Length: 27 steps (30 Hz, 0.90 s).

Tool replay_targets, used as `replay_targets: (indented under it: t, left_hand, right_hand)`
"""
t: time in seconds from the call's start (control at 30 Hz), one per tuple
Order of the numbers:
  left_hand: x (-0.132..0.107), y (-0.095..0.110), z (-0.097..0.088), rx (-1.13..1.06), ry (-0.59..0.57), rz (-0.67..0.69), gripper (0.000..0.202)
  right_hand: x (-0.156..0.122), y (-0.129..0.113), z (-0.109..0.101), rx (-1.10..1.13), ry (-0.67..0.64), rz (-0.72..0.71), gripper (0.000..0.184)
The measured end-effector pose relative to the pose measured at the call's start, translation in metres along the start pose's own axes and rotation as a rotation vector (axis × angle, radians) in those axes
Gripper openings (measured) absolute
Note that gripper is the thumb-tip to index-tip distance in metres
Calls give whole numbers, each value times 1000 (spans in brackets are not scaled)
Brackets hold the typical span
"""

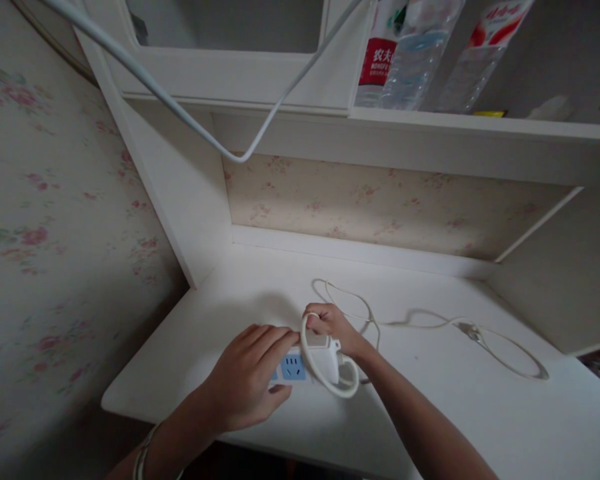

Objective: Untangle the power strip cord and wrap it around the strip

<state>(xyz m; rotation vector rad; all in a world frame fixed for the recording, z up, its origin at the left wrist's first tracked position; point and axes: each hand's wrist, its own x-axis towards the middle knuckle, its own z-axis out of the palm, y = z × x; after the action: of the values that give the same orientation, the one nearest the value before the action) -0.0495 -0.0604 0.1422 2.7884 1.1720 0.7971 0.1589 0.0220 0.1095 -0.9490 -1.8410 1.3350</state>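
Right hand (331,325) is curling shut around a white, boxy plastic plug adapter (325,357), fingers wrapping its far side at the hand's 6 o'clock. The adapter is sitting on the right end of a white power strip with blue socket faces (293,368), which is lying flat near the front edge of the desk, its long axis running 9 to 3 o'clock. Left hand (247,383) is coming in from 7 o'clock and clamping the power strip, fingers lying together over its far edge and thumb along its near edge. Both hands are touching the strip, the right one being nearer the adapter.

A thick white cable loop (325,385) is arching round the adapter. At 3 o'clock a thin white cord (430,325) is trailing loosely across the white desk (480,427), where open room is lying. At 9 o'clock floral wallpaper (40,233) is closing in; the desk's front edge is running just beside the left wrist. At 12 o'clock a white shelf (480,125) is carrying clear plastic water bottles (410,53).
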Motion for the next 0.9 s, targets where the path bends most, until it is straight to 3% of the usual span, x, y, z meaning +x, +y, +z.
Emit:
replay_targets:
  t: [0.13, 0.3, 0.47, 0.57, 0.7, 0.77, 0.9]
  left_hand:
    - [3, -6, 4, 78, 102, -116, 75]
    - [10, -20, 13, 228, 95, -248, 65]
    - [16, -32, 25, 349, 2, -373, 63]
    - [16, -29, 31, 311, -92, -310, 67]
    - [12, -14, 31, 183, -237, -103, 65]
    - [8, -4, 27, 116, -288, 5, 59]
    - [3, 15, 15, 32, -244, 123, 55]
  right_hand:
    - [-16, 12, 17, -204, -94, -72, 27]
    - [-46, 4, 28, -728, -317, 96, 26]
    - [-66, -33, 16, -1195, -188, -30, 29]
    - [-62, -53, 0, -1161, -106, -215, 39]
    - [-45, -62, -22, -931, -52, -390, 38]
    - [-36, -59, -30, -753, -50, -354, 41]
    - [-22, -45, -37, -378, -60, -63, 49]
